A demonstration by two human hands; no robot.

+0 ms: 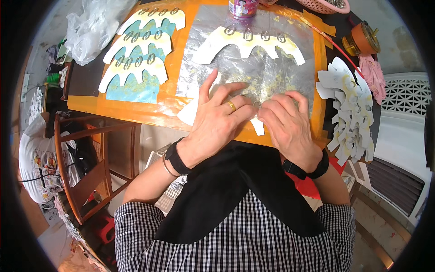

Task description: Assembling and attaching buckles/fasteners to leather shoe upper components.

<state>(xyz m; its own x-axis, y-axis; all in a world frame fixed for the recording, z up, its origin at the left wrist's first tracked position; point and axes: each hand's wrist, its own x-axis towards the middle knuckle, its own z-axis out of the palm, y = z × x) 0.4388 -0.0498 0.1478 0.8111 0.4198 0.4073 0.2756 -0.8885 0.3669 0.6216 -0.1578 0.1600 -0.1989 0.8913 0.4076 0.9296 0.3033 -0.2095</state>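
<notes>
A white scalloped piece (188, 113) lies at the table's near edge, largely covered by my hands. My left hand (222, 111) rests on it, outer fingers spread and the inner ones bent down at its middle. Close beside it, my right hand (288, 120) has its fingers bent and pinched together by a small metal oval ring (257, 104). The fingertips partly hide the ring and the piece under it. Just beyond, another white scalloped piece (247, 41) carries several oval rings along its yellow-stained upper edge and lies on a silvery sheet (190, 75).
Similar pieces with rings (133, 72) overlap at the left on blue sheets. A pile of scalloped pieces (351, 109) sits at the right edge. A purple cup (243, 9), a pink basket (331, 5) and an orange-brown jar (362, 38) stand farther back; a clear plastic bag (93, 31) lies far left.
</notes>
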